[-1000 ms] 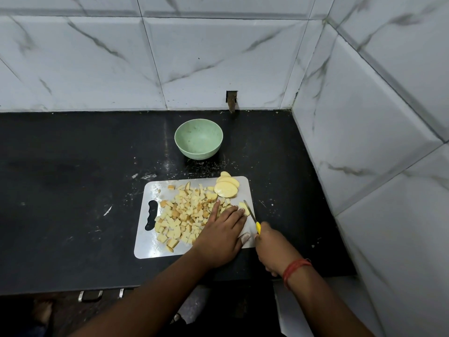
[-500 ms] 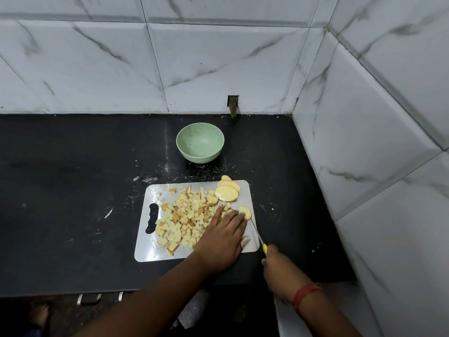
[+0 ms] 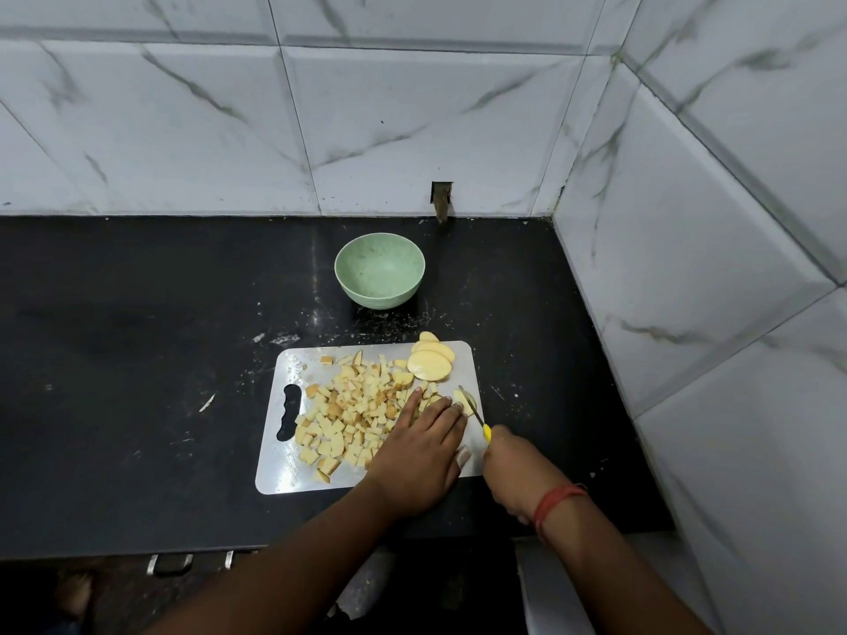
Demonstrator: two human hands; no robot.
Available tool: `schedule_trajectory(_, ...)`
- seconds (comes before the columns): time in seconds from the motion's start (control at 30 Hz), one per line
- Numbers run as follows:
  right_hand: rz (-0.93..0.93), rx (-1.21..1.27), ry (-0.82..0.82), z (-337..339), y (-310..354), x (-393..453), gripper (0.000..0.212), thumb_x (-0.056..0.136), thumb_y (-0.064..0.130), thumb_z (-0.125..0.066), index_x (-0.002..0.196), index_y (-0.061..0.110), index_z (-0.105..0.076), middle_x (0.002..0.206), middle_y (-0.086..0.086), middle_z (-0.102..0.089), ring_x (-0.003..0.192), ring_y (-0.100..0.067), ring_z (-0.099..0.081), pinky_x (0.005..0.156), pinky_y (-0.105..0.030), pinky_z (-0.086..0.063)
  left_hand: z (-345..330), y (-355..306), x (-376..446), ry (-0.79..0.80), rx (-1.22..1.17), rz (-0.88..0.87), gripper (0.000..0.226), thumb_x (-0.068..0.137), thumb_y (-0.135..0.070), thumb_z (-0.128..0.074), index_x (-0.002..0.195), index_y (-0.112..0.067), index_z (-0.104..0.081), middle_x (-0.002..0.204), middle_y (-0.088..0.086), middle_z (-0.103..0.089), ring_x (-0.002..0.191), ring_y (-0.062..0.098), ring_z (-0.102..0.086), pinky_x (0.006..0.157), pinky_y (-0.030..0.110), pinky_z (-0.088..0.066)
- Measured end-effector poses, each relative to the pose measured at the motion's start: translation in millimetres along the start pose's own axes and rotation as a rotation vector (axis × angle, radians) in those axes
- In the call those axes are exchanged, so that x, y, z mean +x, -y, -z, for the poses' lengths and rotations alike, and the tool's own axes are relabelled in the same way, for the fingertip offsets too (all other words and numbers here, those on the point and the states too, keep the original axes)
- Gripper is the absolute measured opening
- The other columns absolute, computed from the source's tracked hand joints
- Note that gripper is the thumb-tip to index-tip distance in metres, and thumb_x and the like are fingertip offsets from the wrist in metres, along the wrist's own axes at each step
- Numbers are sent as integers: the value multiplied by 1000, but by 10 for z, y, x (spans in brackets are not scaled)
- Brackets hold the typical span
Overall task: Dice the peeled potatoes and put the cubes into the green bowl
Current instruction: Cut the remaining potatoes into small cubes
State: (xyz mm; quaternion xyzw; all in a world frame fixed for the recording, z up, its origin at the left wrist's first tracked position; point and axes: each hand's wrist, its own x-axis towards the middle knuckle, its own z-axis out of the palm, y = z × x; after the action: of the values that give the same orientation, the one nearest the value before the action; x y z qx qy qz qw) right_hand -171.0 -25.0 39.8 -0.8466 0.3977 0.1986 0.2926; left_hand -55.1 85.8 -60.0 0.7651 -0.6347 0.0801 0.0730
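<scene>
A pile of potato cubes (image 3: 353,414) covers the middle of a white cutting board (image 3: 293,474) on the black tabletop (image 3: 137,359). Uncut potato slices (image 3: 431,362) sit at the board's far right corner. The left hand (image 3: 421,456) presses flat, fingers straight, on pieces at the board's right side. The right hand (image 3: 513,469) grips a yellow-handled knife (image 3: 476,417) beside it. The green bowl (image 3: 379,277) stands beyond the board.

Left hand (image 3: 419,456) lies flat, fingers (image 3: 440,412) straight; right hand (image 3: 515,465) curled.
</scene>
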Motion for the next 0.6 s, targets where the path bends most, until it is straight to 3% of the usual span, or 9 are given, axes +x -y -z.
schedule_trajectory(0.2,1,4,57,1,23,28,33,100,14,-36,129,-1,-42,121,-22,-58,110,-36,-59,81,-31,-44,-3,4,11,16,-6,3,53,107,-45,-37,144,-13,-56,146,6,-56,141,25,-43,122,57,-24)
schedule_trajectory(0.37,4,25,77,-19,-44,-15,32,101,13,-35,129,0,-43,118,-22,-60,99,-32,-62,83,-34,-49,-15,-1,17,19,4,3,53,106,-45,-37,143,-12,-56,145,7,-56,140,26,-45,123,57,-24)
schedule_trajectory(0.5,-49,-46,70,-137,-143,-35,16,100,15,-42,115,10,-43,102,-13,-61,87,-25,-62,69,-29,-45,-10,-2,23,17,11,5,54,107,-45,-35,144,-11,-56,145,8,-56,139,26,-45,122,57,-25)
schedule_trajectory(0.6,-44,-60,30,-229,-246,-84,9,102,23,-42,102,16,-37,79,0,-50,64,-10,-48,54,-22,-33,1,-5,23,12,14,4,54,106,-45,-35,143,-12,-57,145,8,-57,139,26,-46,122,56,-27)
